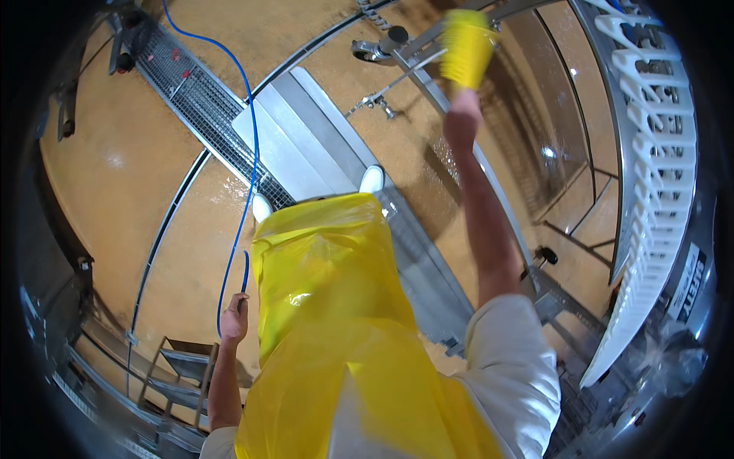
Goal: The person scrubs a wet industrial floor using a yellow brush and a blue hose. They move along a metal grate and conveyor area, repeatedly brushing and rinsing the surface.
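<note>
At the lower left, my left hand [235, 317] is closed around a thin blue hose [252, 130], near a dark piece that may be its end fitting. The hose runs from there up past my legs to the far left. My right arm reaches far forward and right. My right hand [463, 121] grips a yellow ridged, brush-like thing [466, 50], blurred by motion; its exact kind is unclear. That thing is over or beside a metal frame [428, 84]. A yellow apron [329, 275] covers my front.
Below me are a wet tan floor [99, 183], a grated drain [183, 76] and a flat metal cover [298, 130]. A white toothed conveyor belt [650, 153] curves along the right. Small metal steps [183, 375] stand at the lower left. A caster wheel [371, 50] is ahead.
</note>
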Action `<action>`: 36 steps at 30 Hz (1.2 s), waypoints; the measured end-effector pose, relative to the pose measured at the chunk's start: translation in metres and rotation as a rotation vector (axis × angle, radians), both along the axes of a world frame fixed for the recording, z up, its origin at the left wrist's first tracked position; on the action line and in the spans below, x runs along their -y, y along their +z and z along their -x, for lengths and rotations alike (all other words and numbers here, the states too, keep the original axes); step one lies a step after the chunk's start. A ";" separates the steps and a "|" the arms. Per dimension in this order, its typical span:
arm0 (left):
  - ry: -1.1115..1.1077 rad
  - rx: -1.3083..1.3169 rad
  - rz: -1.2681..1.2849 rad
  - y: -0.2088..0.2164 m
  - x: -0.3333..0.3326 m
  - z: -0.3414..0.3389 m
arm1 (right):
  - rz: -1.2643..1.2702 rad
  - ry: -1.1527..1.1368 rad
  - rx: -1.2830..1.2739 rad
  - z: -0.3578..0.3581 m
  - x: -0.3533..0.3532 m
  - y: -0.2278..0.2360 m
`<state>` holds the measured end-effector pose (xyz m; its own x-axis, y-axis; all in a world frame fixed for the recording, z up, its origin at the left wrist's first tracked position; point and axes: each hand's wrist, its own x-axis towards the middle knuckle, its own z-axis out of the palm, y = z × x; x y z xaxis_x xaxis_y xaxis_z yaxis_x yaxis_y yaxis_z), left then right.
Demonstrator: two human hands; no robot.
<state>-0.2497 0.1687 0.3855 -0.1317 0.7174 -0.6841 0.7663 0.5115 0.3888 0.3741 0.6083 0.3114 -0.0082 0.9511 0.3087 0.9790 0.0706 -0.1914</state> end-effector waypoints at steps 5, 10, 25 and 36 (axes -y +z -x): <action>0.007 -0.109 0.147 0.005 -0.031 0.048 | 0.455 -0.265 -0.246 0.036 -0.018 -0.022; -0.038 -0.001 0.047 -0.004 -0.004 0.090 | 0.614 -0.064 -0.056 -0.002 0.013 -0.071; 0.059 0.134 0.031 -0.044 -0.048 0.016 | 1.012 -0.272 -0.487 0.070 0.017 0.065; 0.151 0.236 -0.135 -0.073 -0.039 0.064 | 0.909 -0.127 0.372 0.070 -0.108 0.115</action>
<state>-0.3135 0.2081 0.3122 -0.0919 0.7883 -0.6084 0.5660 0.5440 0.6194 0.3044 0.7160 0.4266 0.1623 0.8253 -0.5409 0.9778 -0.0610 0.2003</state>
